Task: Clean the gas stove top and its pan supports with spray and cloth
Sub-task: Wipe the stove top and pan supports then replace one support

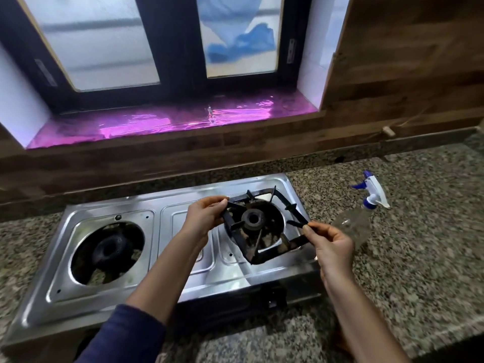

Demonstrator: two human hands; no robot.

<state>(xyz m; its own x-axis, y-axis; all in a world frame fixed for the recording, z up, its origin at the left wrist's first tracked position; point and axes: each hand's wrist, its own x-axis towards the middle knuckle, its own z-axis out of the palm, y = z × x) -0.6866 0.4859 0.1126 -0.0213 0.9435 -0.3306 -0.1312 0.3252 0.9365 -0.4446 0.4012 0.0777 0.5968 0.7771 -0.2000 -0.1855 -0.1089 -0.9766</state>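
Nearest me, on the speckled desk (pixel 419 258), sits the stove (pixel 180 226), and both my hands work over its right side. My left hand (pixel 207 213) pinches the left corner of the support (pixel 272 254) between thumb and fingertips. My right hand (pixel 330 247) pinches a bar at its right corner, fingers curled. The support hangs skewed and tilted above the right burner (pixel 253 218); I cannot tell whether any corner touches the stove.

To do this step well, I judge I should keep both pinches firm, hold the support level and move it straight, so it neither scrapes the stove nor catches the burner.

Counting: one support, two hands and two burners, of which the left burner (pixel 107 250) stands bare. One bottle (pixel 358 221) lies on its side just right of the stove. No cloth shows. Beyond, a sill (pixel 157 124) glows pink.
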